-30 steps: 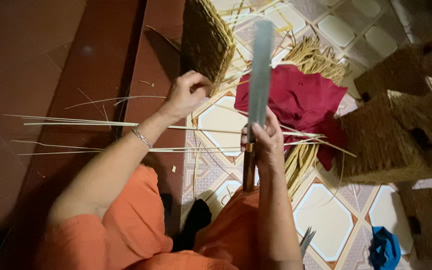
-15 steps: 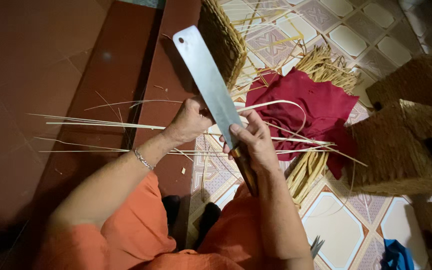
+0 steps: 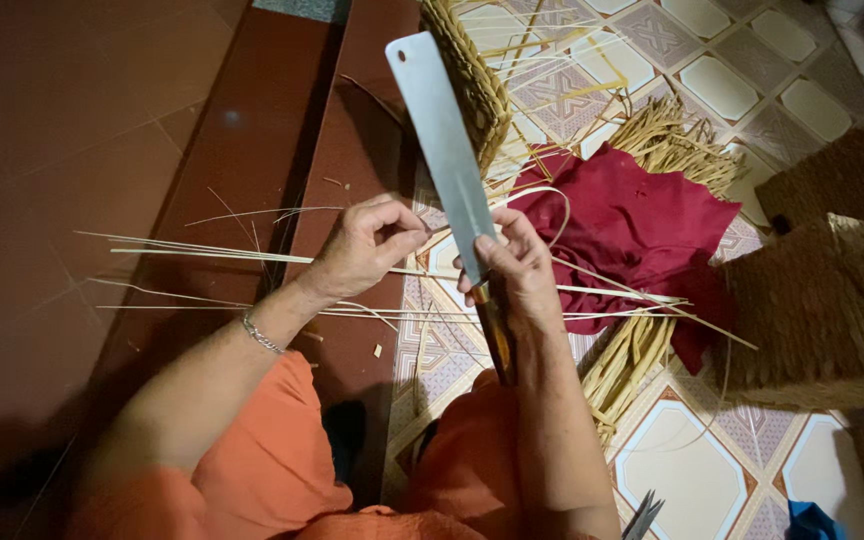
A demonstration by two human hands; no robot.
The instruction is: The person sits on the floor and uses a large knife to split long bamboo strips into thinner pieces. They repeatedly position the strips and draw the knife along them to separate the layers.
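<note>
The right hand (image 3: 514, 262) is clenched around the upper end of a dark wooden handle (image 3: 495, 338), holding a long flat steel blade (image 3: 444, 140) that rises up and away from it, tilted slightly to the left, its squared tip well above both hands. The left hand (image 3: 364, 245) sits just to the left of the blade, fingers curled in a pinch on a thin pale strip (image 3: 252, 257) of cane that runs out far to its left and also passes rightward under the blade and right hand toward the red cloth (image 3: 642, 225). A few more loose strips (image 3: 192, 303) lie roughly parallel below the left wrist, which wears a thin metal bracelet (image 3: 261, 335). One strip curls in a loop (image 3: 552, 205) just right of the right hand. Beyond the right hand, the red cloth lies on the patterned tiled floor (image 3: 697, 455), with a bundle of straw-coloured stalks (image 3: 632, 360) partly under it. Above the hands stands the edge of a woven basket (image 3: 472, 85); to the far right are brown woven pieces (image 3: 817, 310). Left of the left hand is a dark red step (image 3: 252, 140).
</note>
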